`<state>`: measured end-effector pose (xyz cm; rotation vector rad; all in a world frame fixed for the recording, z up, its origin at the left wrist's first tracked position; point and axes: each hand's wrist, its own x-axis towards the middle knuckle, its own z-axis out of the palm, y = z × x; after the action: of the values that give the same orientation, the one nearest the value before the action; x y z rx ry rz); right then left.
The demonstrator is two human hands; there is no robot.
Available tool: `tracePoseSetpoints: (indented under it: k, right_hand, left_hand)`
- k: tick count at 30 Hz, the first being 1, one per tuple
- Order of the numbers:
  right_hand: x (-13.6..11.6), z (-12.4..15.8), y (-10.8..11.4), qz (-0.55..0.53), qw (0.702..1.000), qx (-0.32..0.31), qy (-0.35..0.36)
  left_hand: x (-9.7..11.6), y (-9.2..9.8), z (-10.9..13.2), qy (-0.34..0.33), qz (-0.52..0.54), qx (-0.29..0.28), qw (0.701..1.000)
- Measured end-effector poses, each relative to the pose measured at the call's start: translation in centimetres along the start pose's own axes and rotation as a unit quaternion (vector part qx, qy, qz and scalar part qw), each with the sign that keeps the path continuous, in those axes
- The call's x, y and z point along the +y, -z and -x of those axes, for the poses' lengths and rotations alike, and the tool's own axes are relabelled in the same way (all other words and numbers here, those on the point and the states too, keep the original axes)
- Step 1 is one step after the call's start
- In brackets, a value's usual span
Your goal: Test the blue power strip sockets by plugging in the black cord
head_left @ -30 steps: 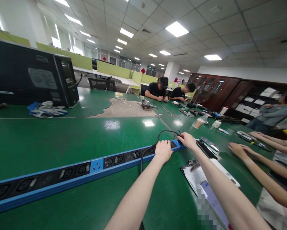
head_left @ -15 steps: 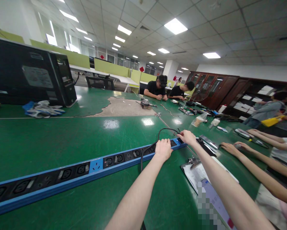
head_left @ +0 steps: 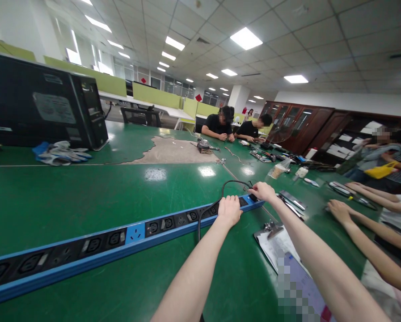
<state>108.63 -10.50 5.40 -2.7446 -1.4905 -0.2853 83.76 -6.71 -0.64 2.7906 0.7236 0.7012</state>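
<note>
From where I stand, a long blue power strip [head_left: 135,233] lies on the green table [head_left: 120,192], running from lower left to just right of the frame's center. The left hand [head_left: 229,210] is clasped over it near its right end; the right hand [head_left: 262,191] has its fingers closed on a black cord [head_left: 200,221] there, which loops back across the strip. A clipboard [head_left: 269,255] sits lower right, gloves [head_left: 61,153] at middle left beside a computer case [head_left: 46,107]

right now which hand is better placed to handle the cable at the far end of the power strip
Probably the right hand: it is at the cable, by the far end of the power strip. The left hand rests on the strip, farther from that end.
</note>
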Motion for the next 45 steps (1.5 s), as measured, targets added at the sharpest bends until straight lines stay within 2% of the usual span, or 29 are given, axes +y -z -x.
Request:
tracePoseSetpoints:
  k: [2,4,9,11,15,20,25,28,31,33,37,39,40,42,45]
  right_hand:
    - [0.0,0.5,-0.2,0.007,1.000,0.014,-0.003]
    - [0.0,0.3,0.0,-0.004,1.000,0.000,0.002]
    - [0.2,-1.6,1.8,-0.063,0.990,-0.117,0.044]
    - [0.2,-1.8,2.3,-0.065,0.987,-0.135,0.057]
    - [0.0,-0.3,1.9,-0.017,0.995,-0.067,0.067]
    - [-0.4,2.5,-0.6,0.062,0.997,0.014,0.044]
    - [-0.4,3.2,-2.8,0.113,0.993,0.025,0.030]
    - [0.5,2.0,-2.7,0.125,0.989,0.030,0.070]
    - [1.5,0.7,-2.1,0.106,0.988,0.002,0.116]
    - [1.8,0.7,-2.2,0.092,0.987,-0.008,0.129]
    - [1.9,1.6,-2.5,0.065,0.989,0.017,0.132]
    - [2.4,0.9,-1.0,0.038,0.989,0.034,0.138]
    - [2.9,0.0,0.6,0.025,0.989,0.047,0.139]
    - [3.8,-2.7,5.3,-0.006,0.985,0.079,0.151]
    - [4.2,-6.4,13.3,0.055,0.983,0.100,0.143]
  left_hand:
    - [0.0,0.0,0.0,-0.001,0.000,-0.001,1.000]
    - [-0.1,0.0,0.1,-0.001,-0.004,0.001,1.000]
    - [-0.1,-0.3,0.1,0.001,-0.015,0.010,1.000]
    - [-0.2,-0.3,0.0,0.001,-0.016,0.008,1.000]
    - [-0.3,-0.2,-0.2,-0.002,-0.013,0.006,1.000]
    - [-0.4,-0.3,-0.1,-0.005,-0.008,0.011,1.000]
    - [-0.5,-0.4,0.0,-0.006,-0.009,0.017,1.000]
    - [-0.5,-0.5,0.1,-0.007,-0.011,0.019,1.000]
    - [-0.5,-0.6,0.1,-0.009,-0.012,0.018,1.000]
    - [-0.5,-0.6,0.0,-0.010,-0.012,0.015,1.000]
    - [-0.5,-0.5,-0.2,-0.011,-0.013,0.010,1.000]
    - [-0.6,-0.5,-0.2,-0.011,-0.014,0.010,1.000]
    - [-0.6,-0.6,-0.2,-0.013,-0.015,0.011,1.000]
    - [-0.6,-0.6,-0.2,-0.019,-0.016,0.011,1.000]
    - [-0.6,-0.7,-0.2,-0.028,-0.018,0.008,0.999]
